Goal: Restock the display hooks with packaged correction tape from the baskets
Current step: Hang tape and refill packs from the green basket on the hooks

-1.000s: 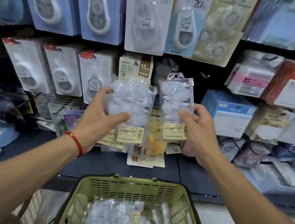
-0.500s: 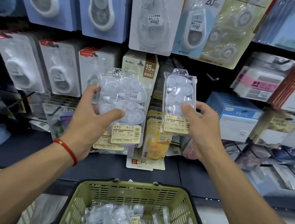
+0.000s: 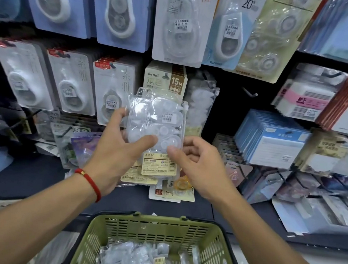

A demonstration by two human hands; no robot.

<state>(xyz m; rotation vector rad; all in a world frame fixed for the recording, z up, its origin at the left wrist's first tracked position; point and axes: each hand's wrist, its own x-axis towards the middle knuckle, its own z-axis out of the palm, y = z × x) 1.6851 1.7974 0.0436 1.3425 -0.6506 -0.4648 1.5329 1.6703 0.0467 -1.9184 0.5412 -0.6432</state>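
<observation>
My left hand [image 3: 115,147] grips a small stack of clear correction tape packets [image 3: 159,120] with yellow labels, held up in front of the display. My right hand [image 3: 199,165] is at the stack's lower right edge, thumb on the front packet and fingers curled behind it. Another clear packet [image 3: 200,104] hangs on a hook just right of the stack, partly hidden by it. Below, a green basket [image 3: 156,225] holds several more clear packets [image 3: 136,259].
Carded correction tapes hang in rows above and to the left. A beige 15M box [image 3: 167,78] hangs behind the stack. A bare hook [image 3: 250,93] sticks out to the right, next to blue packs [image 3: 273,140] and sticky notes. A dark shelf runs below.
My right hand has let go of its single packet, which now hangs on the display. That hand came down and left to the stack, which my left hand moved rightwards.
</observation>
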